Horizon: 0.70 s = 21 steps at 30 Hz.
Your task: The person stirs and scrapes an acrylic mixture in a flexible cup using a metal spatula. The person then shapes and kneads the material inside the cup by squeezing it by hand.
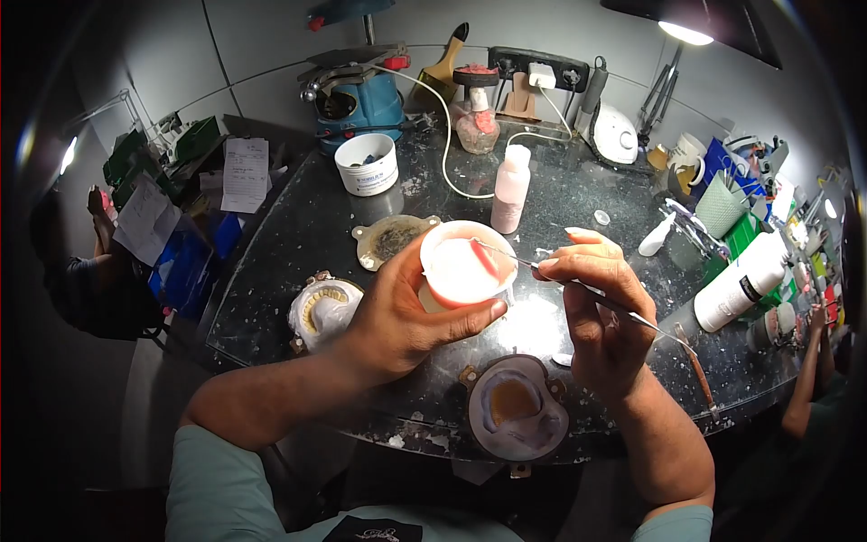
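My left hand [393, 312] is wrapped round a small translucent mixing cup [471, 291] and tilts its mouth toward me. Pink material shows inside, its surface partly lost in glare. Between the fingers and thumb of my right hand [607, 303] is a slim metal spatula [517, 259], its tip inside the cup near the far wall. Below the cup, at the bench's front edge, lies a dental flask half [533, 438] with a brownish hollow in its plaster. Another plaster mould [327, 312], with a row of tooth shapes, sits beside my left forearm.
Behind the cup stand a pink liquid bottle [511, 194] and a white tub [367, 167]. A round metal flask lid [394, 242] lies left. A white bottle [742, 282] leans at right, near a brown-handled tool [697, 372]. A cable [444, 135] crosses the bench [280, 244]. Other people work at both sides.
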### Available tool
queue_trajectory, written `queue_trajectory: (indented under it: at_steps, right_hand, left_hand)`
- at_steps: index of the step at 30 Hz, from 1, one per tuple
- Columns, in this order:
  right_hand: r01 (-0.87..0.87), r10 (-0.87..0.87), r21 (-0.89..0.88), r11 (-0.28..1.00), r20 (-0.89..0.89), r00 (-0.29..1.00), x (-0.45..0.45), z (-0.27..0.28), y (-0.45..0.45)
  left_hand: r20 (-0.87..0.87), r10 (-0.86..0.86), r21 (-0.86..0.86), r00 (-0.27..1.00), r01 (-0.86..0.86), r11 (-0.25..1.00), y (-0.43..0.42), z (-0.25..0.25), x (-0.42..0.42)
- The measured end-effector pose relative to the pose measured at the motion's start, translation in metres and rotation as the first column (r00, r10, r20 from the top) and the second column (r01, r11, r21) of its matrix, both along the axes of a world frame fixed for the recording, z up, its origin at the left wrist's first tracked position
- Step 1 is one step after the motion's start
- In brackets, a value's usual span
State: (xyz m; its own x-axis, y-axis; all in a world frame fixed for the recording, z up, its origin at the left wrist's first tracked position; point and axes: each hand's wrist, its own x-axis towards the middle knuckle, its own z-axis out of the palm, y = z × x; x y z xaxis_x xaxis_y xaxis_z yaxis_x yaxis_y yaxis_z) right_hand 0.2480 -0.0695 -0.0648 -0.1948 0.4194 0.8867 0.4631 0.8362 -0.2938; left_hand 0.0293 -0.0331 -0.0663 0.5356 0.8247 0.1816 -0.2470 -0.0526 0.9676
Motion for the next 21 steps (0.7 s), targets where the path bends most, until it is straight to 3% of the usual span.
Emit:
queue_trajectory:
  at_steps: [8, 21]
  right_hand:
    - [0.032, -0.031, 0.008, 0.999, -0.051, 0.998, 0.0022, -0.0014, -0.0009]
    - [-0.015, 0.015, -0.005, 1.000, 0.024, 1.000, -0.0009, 0.0001, -0.0017]
  left_hand:
    - [0.015, -0.008, 0.015, 1.000, 0.007, 1.000, 0.0012, -0.0011, 0.0002]
    - [-0.030, -0.005, 0.040, 1.000, 0.006, 0.999, 0.0003, 0.0001, -0.0003]
